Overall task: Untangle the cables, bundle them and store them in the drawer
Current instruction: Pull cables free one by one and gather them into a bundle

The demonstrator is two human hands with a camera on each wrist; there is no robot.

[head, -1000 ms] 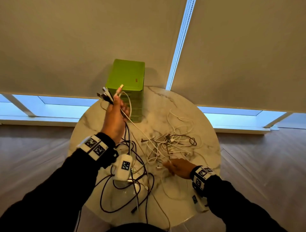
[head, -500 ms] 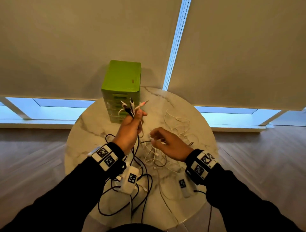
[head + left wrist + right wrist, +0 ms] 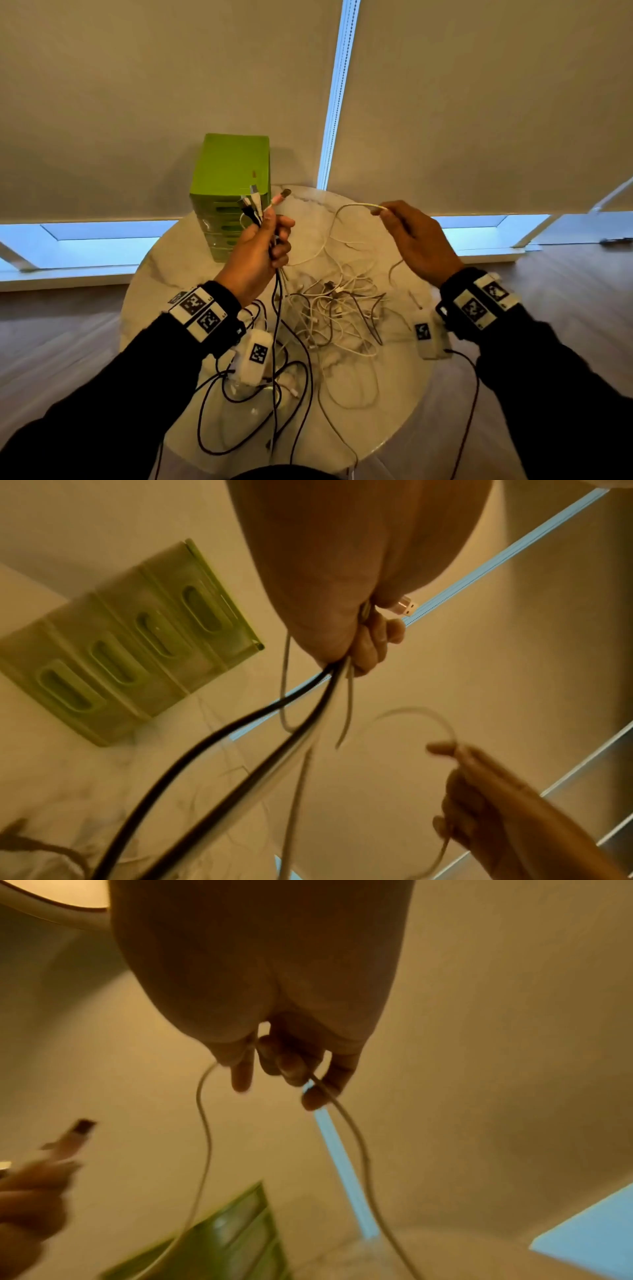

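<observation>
A tangle of white and dark cables (image 3: pixel 339 308) lies in the middle of the round marble table (image 3: pixel 387 407). My left hand (image 3: pixel 263 240) is raised in front of the green drawer unit (image 3: pixel 229 171) and grips a bunch of cables (image 3: pixel 308 693), their plug ends (image 3: pixel 255 202) sticking up above the fist. Black leads (image 3: pixel 277 342) hang from it down to the table. To the right, my right hand (image 3: pixel 411 233) is lifted and pinches one white cable (image 3: pixel 356 207), which loops left and down toward the pile. In the right wrist view that white cable (image 3: pixel 356 1139) runs through the curled fingers.
The green drawer unit (image 3: pixel 130 642) has several closed drawers with slot handles. It stands at the table's far left edge, against a beige roller blind (image 3: pixel 479 102). Black cable loops (image 3: pixel 239 411) spread over the near left of the table. Wood floor surrounds the table.
My right hand has risen from the pile and moved right, drawing one white cable up with it. My left hand stays raised with its bunch of cables and has shifted slightly right.
</observation>
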